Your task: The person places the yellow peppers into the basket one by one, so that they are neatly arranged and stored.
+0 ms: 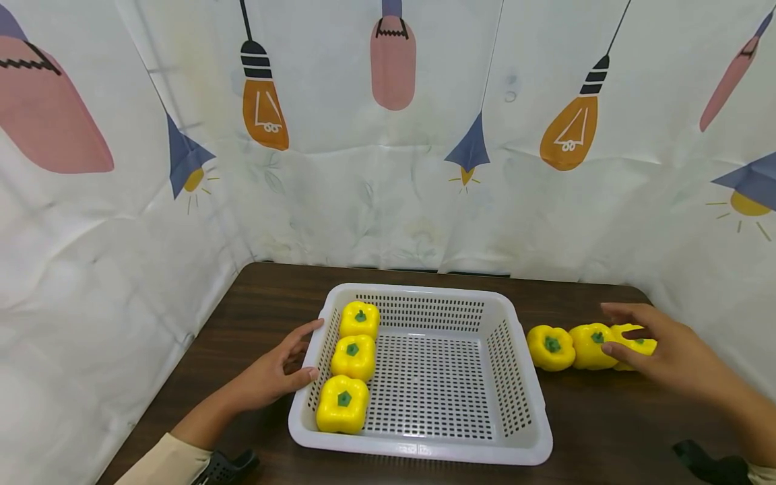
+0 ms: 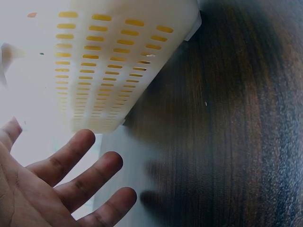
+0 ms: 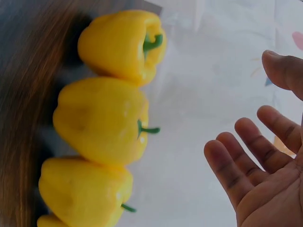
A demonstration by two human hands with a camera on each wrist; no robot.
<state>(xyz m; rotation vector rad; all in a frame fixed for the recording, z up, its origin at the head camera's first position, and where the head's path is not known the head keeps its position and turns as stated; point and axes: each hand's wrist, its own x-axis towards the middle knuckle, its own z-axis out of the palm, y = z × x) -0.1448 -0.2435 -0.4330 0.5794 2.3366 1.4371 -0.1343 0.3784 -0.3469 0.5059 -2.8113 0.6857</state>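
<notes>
A white perforated plastic basket (image 1: 418, 453) sits on the table. Inside, along its left wall, three yellow bell peppers (image 1: 342, 405) with green stems stand in a column. My left hand (image 1: 273, 374) is at the basket's left rim, fingers spread and thumb at the edge; the left wrist view shows its relaxed fingers (image 2: 90, 182) beside the slotted wall. Right of the basket, more yellow bell peppers (image 1: 550, 348) stand in a row. Over the row's right end hovers my right hand (image 1: 679, 353), holding nothing, partly covering the peppers there. Its loosely bent fingers (image 3: 227, 168) are apart from the peppers (image 3: 102, 120).
The dark wood-grain table (image 1: 254, 310) carries everything. Behind it and along the left hangs a white cloth (image 1: 364, 202) printed with lamps and bulbs. Another pepper (image 3: 51, 221) shows partly at the bottom of the right wrist view.
</notes>
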